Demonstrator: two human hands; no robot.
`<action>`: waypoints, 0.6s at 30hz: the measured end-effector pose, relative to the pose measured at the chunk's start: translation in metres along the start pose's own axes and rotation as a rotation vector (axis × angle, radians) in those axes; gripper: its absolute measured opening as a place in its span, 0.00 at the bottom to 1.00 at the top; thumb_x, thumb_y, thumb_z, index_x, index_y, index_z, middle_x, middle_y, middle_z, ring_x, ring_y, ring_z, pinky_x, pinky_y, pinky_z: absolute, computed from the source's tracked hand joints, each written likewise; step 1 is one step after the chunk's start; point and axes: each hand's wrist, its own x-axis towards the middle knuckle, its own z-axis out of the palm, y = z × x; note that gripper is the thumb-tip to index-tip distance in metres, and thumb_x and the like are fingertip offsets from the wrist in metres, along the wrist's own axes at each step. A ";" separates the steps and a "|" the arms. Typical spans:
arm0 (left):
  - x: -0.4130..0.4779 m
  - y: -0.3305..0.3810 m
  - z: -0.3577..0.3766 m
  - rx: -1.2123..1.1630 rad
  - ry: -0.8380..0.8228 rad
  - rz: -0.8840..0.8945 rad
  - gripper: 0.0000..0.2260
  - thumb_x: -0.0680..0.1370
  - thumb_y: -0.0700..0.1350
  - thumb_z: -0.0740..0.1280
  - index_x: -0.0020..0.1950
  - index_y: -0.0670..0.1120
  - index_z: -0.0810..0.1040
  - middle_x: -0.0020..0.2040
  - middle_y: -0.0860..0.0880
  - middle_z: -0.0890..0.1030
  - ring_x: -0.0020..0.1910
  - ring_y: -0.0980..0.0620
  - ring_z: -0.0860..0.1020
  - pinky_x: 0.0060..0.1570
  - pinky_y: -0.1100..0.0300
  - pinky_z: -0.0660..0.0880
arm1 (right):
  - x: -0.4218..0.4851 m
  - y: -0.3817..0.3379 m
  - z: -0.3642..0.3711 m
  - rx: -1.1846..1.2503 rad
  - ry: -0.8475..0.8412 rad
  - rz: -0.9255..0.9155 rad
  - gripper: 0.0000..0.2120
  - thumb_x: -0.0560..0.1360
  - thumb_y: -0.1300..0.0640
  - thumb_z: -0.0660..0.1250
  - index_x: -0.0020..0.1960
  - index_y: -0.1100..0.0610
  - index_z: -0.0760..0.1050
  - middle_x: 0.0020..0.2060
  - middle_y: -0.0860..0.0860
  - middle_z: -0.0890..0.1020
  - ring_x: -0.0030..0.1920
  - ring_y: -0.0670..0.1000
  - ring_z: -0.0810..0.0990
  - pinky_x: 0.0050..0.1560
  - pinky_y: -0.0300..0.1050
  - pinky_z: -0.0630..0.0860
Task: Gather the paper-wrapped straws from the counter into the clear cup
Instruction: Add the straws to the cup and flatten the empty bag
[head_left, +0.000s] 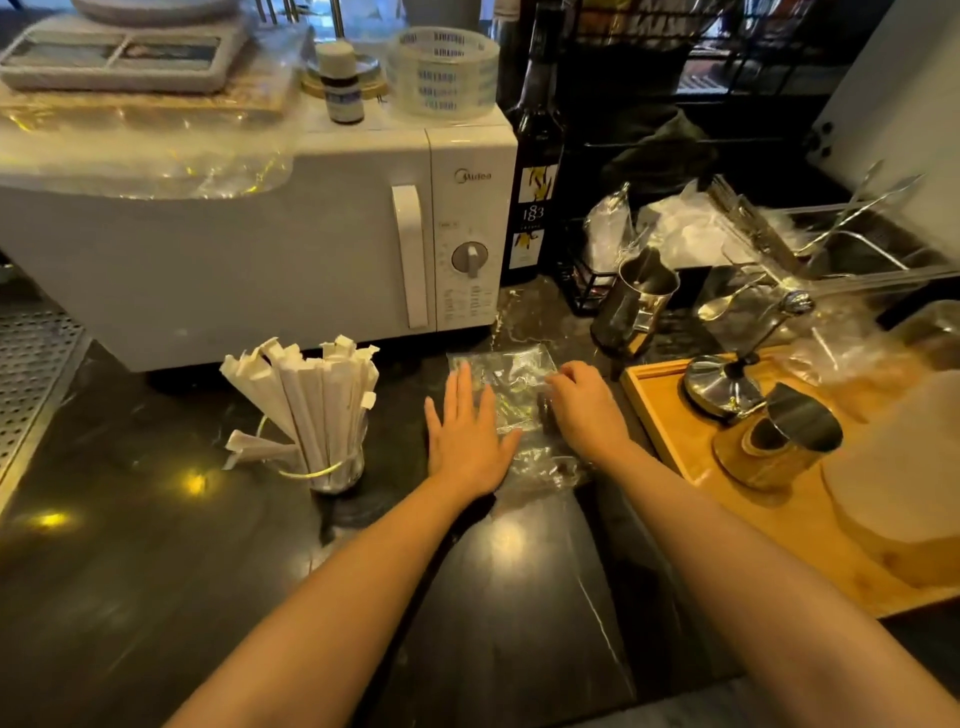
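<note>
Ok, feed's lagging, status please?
Left hand flat on clear plastic bag; right hand pinching it. Straws in cup. Nothing blocking.

We see a dim, warm-toned scene in which overhead lamps throw bright round glare spots onto the glossy black bench (156, 571), the strongest just below the clear plastic bag (511, 384). The white microwave (260, 249) is the brightest surface, while the rack behind it sinks into shadow. Wide-angle bowing bends the edges, and the far right corner looks soft and smeared.
</note>
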 end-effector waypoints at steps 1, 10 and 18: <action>0.000 0.004 0.002 0.014 0.008 0.023 0.31 0.77 0.58 0.52 0.75 0.45 0.47 0.76 0.43 0.38 0.75 0.45 0.36 0.71 0.41 0.38 | -0.003 -0.003 0.002 -0.020 -0.013 -0.063 0.16 0.78 0.55 0.56 0.61 0.61 0.71 0.62 0.60 0.73 0.62 0.58 0.70 0.60 0.50 0.68; -0.010 -0.006 0.017 0.183 -0.170 0.112 0.36 0.76 0.64 0.45 0.74 0.41 0.40 0.77 0.42 0.41 0.75 0.46 0.38 0.73 0.48 0.39 | -0.024 0.009 0.026 -0.288 -0.371 -0.151 0.30 0.79 0.44 0.46 0.74 0.57 0.41 0.76 0.56 0.43 0.76 0.54 0.39 0.74 0.51 0.39; -0.018 -0.015 0.006 0.210 -0.181 0.145 0.30 0.79 0.58 0.44 0.74 0.42 0.40 0.77 0.44 0.42 0.76 0.48 0.40 0.74 0.52 0.42 | -0.031 0.012 0.015 -0.418 -0.357 -0.157 0.45 0.63 0.33 0.24 0.75 0.54 0.40 0.76 0.53 0.43 0.75 0.54 0.38 0.74 0.52 0.37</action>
